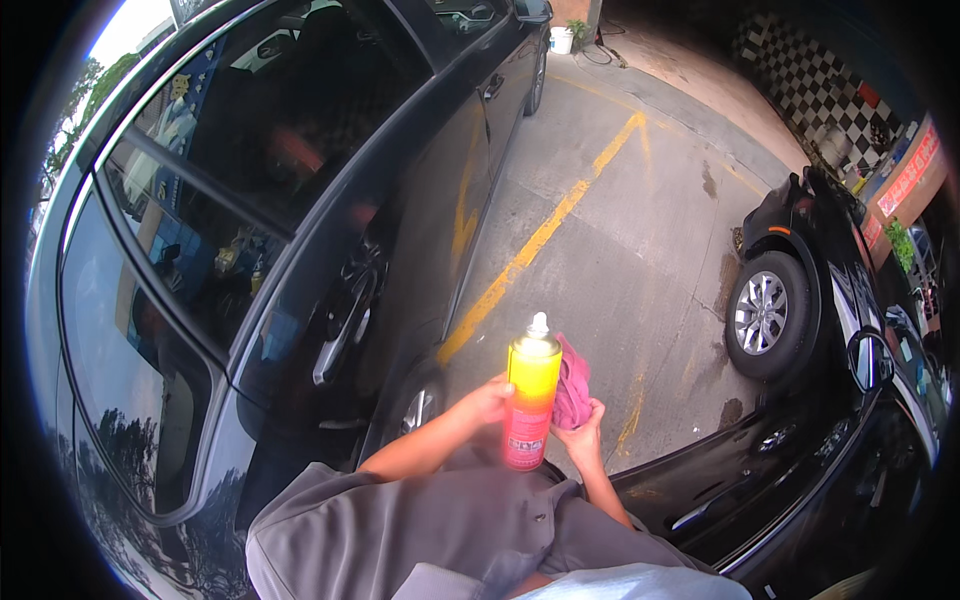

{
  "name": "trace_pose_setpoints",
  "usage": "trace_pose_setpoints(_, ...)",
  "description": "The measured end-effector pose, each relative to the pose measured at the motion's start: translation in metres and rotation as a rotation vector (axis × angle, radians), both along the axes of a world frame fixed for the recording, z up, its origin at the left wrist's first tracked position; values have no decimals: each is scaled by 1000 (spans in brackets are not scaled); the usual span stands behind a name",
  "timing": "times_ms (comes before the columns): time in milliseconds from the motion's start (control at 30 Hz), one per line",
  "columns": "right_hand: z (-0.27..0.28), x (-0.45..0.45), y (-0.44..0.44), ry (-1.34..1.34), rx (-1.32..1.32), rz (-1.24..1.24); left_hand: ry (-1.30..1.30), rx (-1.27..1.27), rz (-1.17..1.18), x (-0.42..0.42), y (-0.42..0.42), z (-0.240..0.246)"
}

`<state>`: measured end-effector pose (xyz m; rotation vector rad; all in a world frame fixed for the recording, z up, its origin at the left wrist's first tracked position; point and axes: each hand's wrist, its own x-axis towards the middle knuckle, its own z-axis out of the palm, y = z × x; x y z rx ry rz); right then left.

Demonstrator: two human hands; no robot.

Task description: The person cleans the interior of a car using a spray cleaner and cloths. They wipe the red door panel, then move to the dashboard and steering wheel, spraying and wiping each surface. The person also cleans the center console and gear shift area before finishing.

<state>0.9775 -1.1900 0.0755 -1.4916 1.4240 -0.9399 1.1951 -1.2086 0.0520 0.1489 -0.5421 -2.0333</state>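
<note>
A yellow and pink aerosol can (531,409) with a white spray nozzle stands upright in front of my body. My left hand (491,400) grips the can from its left side, the thumb against its wall. On the can's other side, my right hand (583,431) holds a crumpled pink cloth (573,386). Part of the cloth is hidden behind the can. The can bears printed writing and small pictures. Whether the right fingers also touch the can cannot be made out.
A dark car (420,195) stands close on my left, its door handle (341,337) near my left arm. Another black car (810,420) stands on my right. Between them runs concrete floor (615,247) with a yellow painted line (544,240). A white bucket (560,40) stands farther off.
</note>
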Motion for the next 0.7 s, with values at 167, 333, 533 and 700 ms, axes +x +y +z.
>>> trace_pose_setpoints(167, -40, -2, -115, -453, 149, 233, -83, -66, -46, 9, -109, 16)
trace_pose_setpoints(333, -64, -6, -244, -329, 332, 252, -49, 45, 45, 46, -238, 8)
trace_pose_setpoints(533, -4, 23, -439, -808, 314, -177, -9, 90, 14, 89, -410, -5)
trace_pose_setpoints(700, 63, 19, -563, -963, 263, -332, -23, 104, -194, 81, -541, 42)
